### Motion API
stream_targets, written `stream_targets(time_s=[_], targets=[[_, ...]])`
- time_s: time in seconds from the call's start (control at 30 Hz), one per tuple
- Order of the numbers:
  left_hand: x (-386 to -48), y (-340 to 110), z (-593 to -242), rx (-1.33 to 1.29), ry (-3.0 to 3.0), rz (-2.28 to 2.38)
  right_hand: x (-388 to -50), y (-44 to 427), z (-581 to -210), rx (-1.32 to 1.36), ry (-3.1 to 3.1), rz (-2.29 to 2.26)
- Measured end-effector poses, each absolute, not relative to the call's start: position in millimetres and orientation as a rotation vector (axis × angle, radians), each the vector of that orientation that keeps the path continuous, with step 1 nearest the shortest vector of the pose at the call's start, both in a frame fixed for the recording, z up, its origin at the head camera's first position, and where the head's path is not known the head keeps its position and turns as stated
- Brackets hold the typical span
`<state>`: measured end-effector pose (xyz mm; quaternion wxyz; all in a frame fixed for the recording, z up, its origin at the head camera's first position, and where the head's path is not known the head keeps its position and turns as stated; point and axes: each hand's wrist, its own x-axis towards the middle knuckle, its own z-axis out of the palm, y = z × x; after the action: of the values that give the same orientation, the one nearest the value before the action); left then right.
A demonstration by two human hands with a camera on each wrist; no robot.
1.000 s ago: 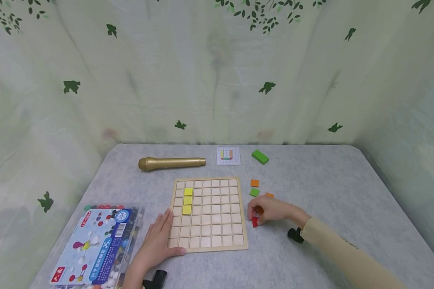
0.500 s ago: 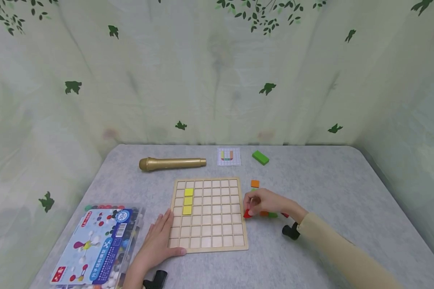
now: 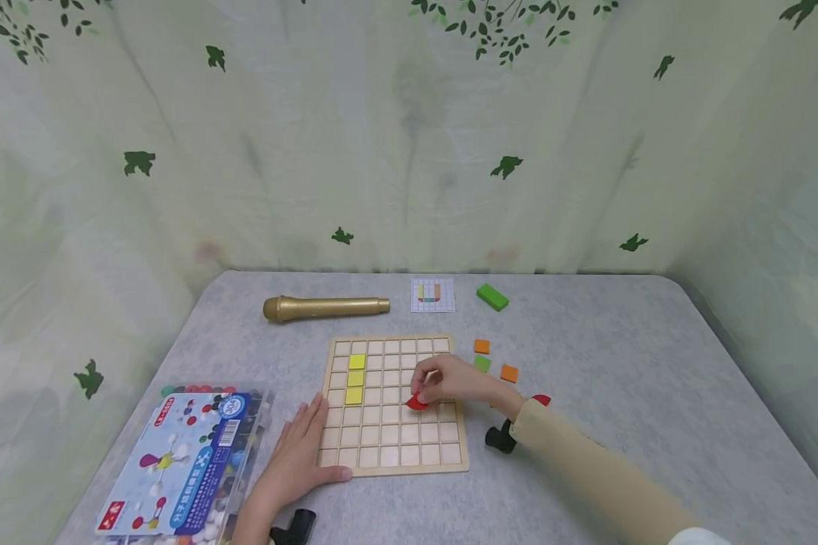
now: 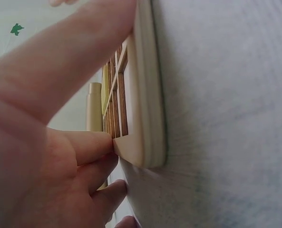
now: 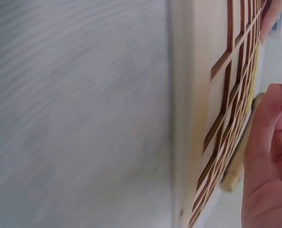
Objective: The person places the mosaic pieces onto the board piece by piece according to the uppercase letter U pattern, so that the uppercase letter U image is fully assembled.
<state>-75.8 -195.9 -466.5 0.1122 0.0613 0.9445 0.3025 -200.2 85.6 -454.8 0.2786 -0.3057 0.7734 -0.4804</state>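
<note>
Wide room to pass lies over the far right of the bench (image 3: pixel 627 333). The right hand (image 3: pixel 452 378) blocks the right side of the board (image 3: pixel 379 437); the left hand (image 3: pixel 293 456) and plastic case (image 3: pixel 173 465) obstruct its left. A gold microphone (image 3: pixel 327 307) bars the far left.

The board (image 3: pixel 390 435) is smooth, matt wood; the red piece (image 3: pixel 416 403) looks smooth. Toward the near left corner of the matt surface (image 3: pixel 627 363), the case (image 3: pixel 177 463) is clear plastic. Along the far edge, the microphone (image 3: pixel 326 307) has a metallic sheen and the card (image 3: pixel 432 295) looks like paper.
</note>
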Motion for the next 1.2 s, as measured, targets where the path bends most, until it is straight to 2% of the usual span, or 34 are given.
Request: stream_targets(time_s=[0.6, 0.83, 1.2], targets=[[-76, -197, -467, 0.206, 2.781, 0.860, -190, -12, -454, -0.811, 2.262, -1.171], [-74, -197, -464, 0.214, 2.788, 0.860, -181, -26, -452, -0.762, 2.404, -1.043], [-74, -197, -463, 0.212, 2.782, 0.862, -175, -28, -450, -0.836, 2.550, -0.845]])
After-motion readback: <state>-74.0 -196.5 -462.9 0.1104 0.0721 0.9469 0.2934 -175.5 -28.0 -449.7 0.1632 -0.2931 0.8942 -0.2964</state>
